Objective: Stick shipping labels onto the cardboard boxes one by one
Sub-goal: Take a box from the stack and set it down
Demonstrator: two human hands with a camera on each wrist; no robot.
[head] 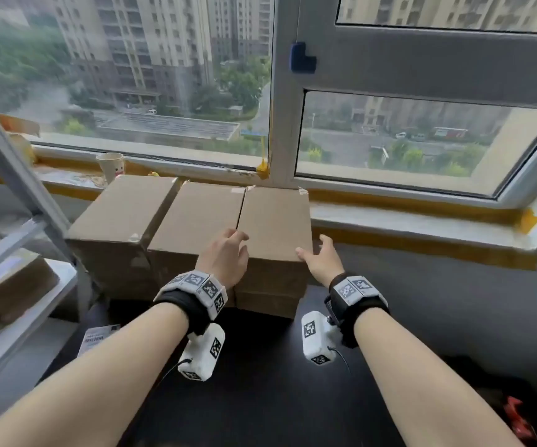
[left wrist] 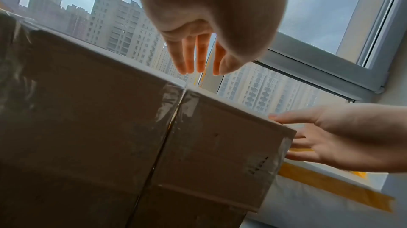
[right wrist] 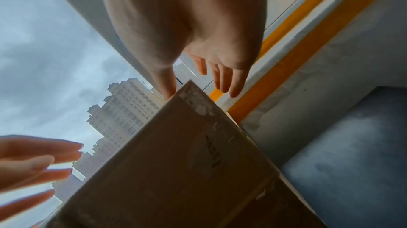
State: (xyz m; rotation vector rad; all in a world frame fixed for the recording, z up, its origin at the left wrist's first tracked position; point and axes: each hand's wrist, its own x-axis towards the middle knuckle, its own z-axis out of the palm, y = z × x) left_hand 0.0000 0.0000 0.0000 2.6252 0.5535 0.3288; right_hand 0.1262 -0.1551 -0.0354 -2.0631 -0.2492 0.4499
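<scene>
Both hands open at rightmost box near corners.

1. Large window ahead, looking out on tall apartment blocks, trees and a low flat roof under grey, overcast daylight.
2. Second pane to the right, tilted open inward, grey-framed.
3. Blue clip on the grey mullion between the panes.
4. White windowsill edged with strips of yellow masking tape.
5. Paper cup standing on the sill at left.
6. Grey-blue wall below the sill.
7. Grey metal shelving rack at far left.
8. Black tabletop in the foreground.
</scene>
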